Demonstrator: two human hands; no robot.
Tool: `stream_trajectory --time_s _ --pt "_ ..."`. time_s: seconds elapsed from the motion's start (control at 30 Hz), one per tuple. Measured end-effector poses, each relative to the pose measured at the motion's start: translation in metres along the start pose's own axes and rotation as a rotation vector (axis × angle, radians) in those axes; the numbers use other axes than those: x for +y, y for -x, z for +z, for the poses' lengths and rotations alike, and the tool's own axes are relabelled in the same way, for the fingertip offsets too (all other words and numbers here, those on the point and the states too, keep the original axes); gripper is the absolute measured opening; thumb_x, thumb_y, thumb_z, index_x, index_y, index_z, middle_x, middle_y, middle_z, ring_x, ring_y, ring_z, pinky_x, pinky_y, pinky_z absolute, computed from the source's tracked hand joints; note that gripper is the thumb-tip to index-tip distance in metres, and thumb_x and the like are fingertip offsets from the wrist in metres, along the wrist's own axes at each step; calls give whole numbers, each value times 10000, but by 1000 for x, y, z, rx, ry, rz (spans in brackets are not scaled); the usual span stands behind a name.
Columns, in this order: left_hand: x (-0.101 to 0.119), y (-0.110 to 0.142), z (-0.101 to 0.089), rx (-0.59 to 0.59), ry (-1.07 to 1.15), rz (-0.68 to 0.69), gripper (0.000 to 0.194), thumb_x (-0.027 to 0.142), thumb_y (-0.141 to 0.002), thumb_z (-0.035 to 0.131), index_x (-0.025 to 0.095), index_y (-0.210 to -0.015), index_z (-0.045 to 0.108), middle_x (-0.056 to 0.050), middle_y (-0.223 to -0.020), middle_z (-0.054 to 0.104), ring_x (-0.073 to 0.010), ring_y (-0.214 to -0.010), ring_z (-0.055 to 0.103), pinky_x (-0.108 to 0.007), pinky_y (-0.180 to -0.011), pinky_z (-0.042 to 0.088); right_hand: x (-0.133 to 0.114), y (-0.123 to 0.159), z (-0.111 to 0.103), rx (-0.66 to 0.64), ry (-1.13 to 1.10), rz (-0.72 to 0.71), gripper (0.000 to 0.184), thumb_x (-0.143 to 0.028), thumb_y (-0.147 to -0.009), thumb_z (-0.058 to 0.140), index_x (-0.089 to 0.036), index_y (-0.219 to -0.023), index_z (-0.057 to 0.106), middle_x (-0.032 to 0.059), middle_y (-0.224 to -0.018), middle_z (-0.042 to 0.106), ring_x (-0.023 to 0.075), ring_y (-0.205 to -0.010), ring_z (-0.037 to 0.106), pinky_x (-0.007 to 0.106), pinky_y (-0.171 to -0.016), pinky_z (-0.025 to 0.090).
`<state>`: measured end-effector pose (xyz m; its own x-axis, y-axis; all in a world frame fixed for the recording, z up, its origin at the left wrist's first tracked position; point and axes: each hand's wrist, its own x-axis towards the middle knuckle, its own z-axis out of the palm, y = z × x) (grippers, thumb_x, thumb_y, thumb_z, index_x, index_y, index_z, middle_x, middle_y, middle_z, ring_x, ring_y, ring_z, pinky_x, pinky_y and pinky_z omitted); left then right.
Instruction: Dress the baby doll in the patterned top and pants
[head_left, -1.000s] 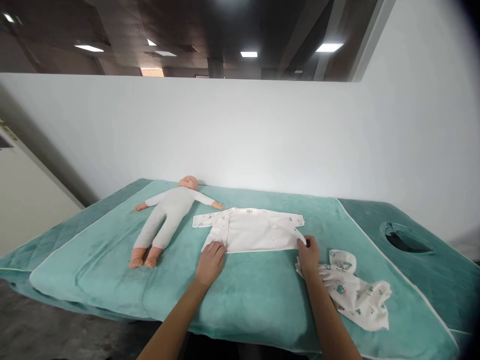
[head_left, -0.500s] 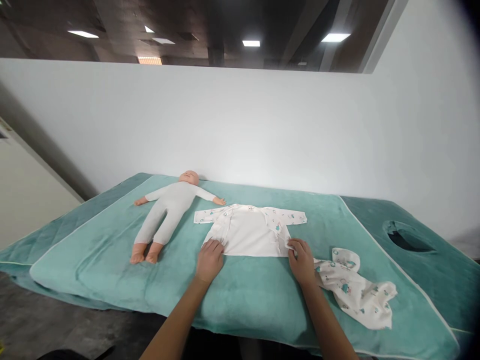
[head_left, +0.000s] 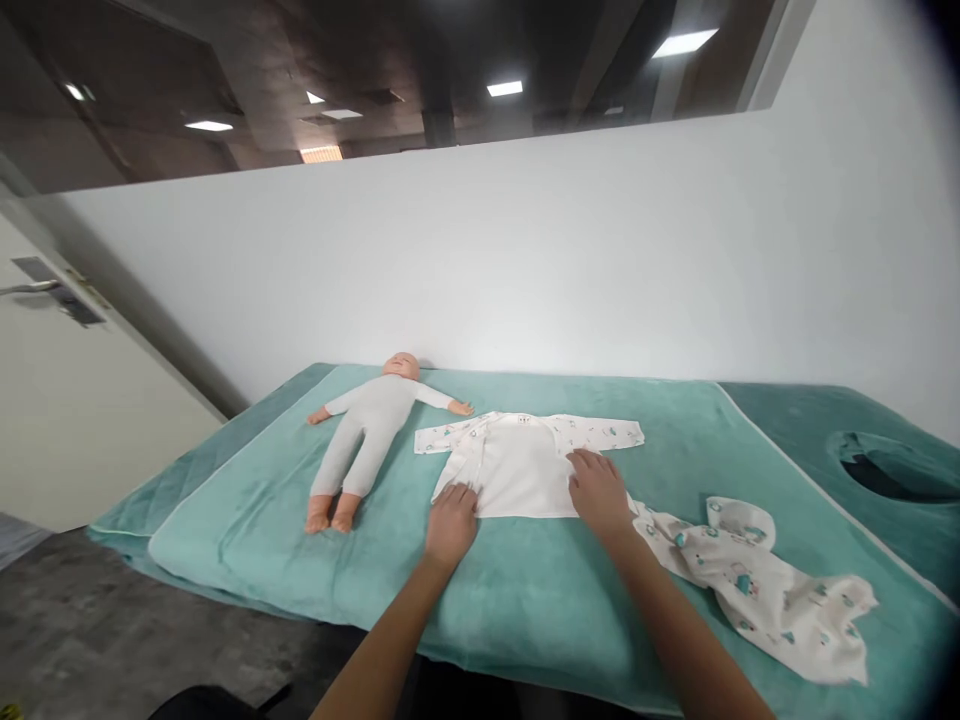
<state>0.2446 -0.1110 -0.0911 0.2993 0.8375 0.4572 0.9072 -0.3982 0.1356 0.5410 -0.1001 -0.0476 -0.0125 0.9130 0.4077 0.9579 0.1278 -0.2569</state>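
A small white baby shirt (head_left: 525, 460) with a printed pattern lies flat on the teal padded table (head_left: 525, 600), sleeves spread out. My left hand (head_left: 450, 522) rests flat on the shirt's lower left corner, fingers stretched out. On the right part of the shirt lies my right hand (head_left: 596, 490), palm down with fingers spread, covering the folded-in right flap. A baby doll (head_left: 364, 430) in a grey bodysuit lies on its back to the left of the shirt, arms out.
A crumpled pair of patterned baby trousers (head_left: 765, 585) lies on the table to my right. The table's far right end has a dark face hole (head_left: 896, 475). A white wall runs behind the table, and a door stands at the left.
My right hand has slid left from the shirt's right hem onto its body, folding the right flap inward. My left hand stayed on the lower left corner. The camera shifted left.
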Motion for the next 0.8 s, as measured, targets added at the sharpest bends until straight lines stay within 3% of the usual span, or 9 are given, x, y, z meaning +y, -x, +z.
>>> stream_trajectory --time_s 0.1,0.2,0.33,0.5,0.67,0.8 --pt "7 -3 -12 -29 -17 -17 221 43 -822 490 219 -772 614 -98 -838 632 -262 -870 575 -399 -762 461 -2 -33 18 -128 16 108 381 -155 -861 471 -210 -1201 633 130 -1320 625 300 -1226 529 416 -989 390" --pt "12 -6 -24 -11 -9 -33 236 33 -824 486 210 -830 642 -114 -909 653 -266 -918 590 -401 -797 478 8 -53 33 -155 26 205 321 -181 -902 443 -191 -1151 645 134 -1144 693 276 -1069 610 373 -887 416" --pt "16 -5 -32 69 27 -7 281 48 -845 491 204 -1000 666 -134 -1066 668 -276 -1036 599 -428 -894 479 27 -58 42 -80 -89 309 355 -268 -981 376 -217 -1242 612 109 -1080 723 237 -949 665 316 -778 415" --pt "21 -7 -24 115 38 2 351 71 -885 470 215 -1156 641 -104 -1178 664 -261 -1134 595 -428 -958 469 54 -69 46 -17 -346 449 350 -434 -960 468 -245 -1195 645 56 -1004 751 228 -918 673 299 -769 414" --pt "29 -66 -20 -34 -2 -127 373 87 -876 487 202 -1196 642 -121 -1288 630 -269 -1196 573 -410 -977 474 73 -91 43 -93 -470 465 240 -410 -891 560 -237 -967 707 58 -960 751 237 -949 664 319 -819 431" --pt "25 -124 -22 -183 13 -362 318 157 -893 506 175 -1175 653 -145 -1287 627 -305 -1187 567 -437 -967 464 82 -101 42 -144 -524 449 176 -346 -846 589 -234 -896 715 48 -947 747 225 -943 662 326 -852 437"
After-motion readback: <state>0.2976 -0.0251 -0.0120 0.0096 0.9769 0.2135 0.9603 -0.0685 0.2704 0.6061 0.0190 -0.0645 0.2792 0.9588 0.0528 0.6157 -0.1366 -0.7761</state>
